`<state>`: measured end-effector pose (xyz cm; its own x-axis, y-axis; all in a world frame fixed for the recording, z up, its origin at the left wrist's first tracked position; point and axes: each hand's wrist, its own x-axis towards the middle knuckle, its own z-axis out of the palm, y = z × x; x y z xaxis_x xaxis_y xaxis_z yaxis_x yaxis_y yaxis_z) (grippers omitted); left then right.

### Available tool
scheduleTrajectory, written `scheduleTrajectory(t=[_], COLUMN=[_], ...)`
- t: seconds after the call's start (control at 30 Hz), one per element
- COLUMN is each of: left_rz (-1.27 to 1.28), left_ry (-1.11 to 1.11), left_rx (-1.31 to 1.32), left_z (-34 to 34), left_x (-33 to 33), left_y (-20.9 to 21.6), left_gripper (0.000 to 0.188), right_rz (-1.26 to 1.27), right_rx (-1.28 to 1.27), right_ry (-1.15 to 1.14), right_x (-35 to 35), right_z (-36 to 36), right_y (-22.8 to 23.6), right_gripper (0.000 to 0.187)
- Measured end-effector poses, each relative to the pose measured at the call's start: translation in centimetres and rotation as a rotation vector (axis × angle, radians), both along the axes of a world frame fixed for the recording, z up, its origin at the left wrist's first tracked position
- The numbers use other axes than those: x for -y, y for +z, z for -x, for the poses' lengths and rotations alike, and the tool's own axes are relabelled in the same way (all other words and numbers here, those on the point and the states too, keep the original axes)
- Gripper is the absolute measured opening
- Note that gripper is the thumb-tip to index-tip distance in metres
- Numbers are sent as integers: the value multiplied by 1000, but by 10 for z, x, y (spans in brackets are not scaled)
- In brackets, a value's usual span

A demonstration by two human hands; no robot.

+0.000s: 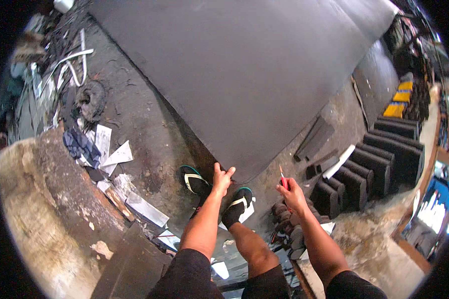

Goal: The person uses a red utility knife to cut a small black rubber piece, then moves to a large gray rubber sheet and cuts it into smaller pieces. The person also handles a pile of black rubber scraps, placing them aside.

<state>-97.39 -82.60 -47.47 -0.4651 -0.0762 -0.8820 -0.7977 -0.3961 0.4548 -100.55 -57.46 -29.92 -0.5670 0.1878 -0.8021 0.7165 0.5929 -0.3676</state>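
Observation:
A large dark grey sheet (244, 84), foam-like with a smooth top, spreads from the middle of the view to the far edge. At its near corner, my left hand (221, 180) is closed on the edge, with the thumb on top. My right hand (293, 194) is off to the right of that corner, apart from the sheet. Its fingers are wrapped round a small red-handled pointed tool (284, 181), whose thin tip points away from me. My feet in flip-flops (238, 203) stand below the near corner.
Dark foam blocks (351, 180) stand in a row at the right, with yellow pieces (398, 102) beyond them. Rounded dark pieces (290, 226) are heaped near my right forearm. White scraps (118, 155) and a dark ring-shaped thing (91, 101) litter the floor at the left.

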Motion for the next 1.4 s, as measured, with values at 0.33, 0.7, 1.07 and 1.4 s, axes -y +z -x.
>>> scheduleTrajectory(t=[0.33, 0.7, 1.07, 1.4], left_rz=[576, 632, 579, 760], left_ry=[-221, 45, 131, 129], left_rx=[165, 363, 123, 11], left_z=[-29, 6, 247, 574], left_x=[132, 398, 589, 888], left_y=[-41, 126, 151, 110], left_gripper=[71, 61, 52, 46], right_rz=[43, -141, 51, 169], right_rx=[112, 362, 179, -2], right_ry=[153, 610, 307, 630], right_x=[57, 237, 431, 803], right_z=[78, 208, 440, 750], right_y=[45, 97, 119, 35], right_gripper=[43, 45, 23, 25])
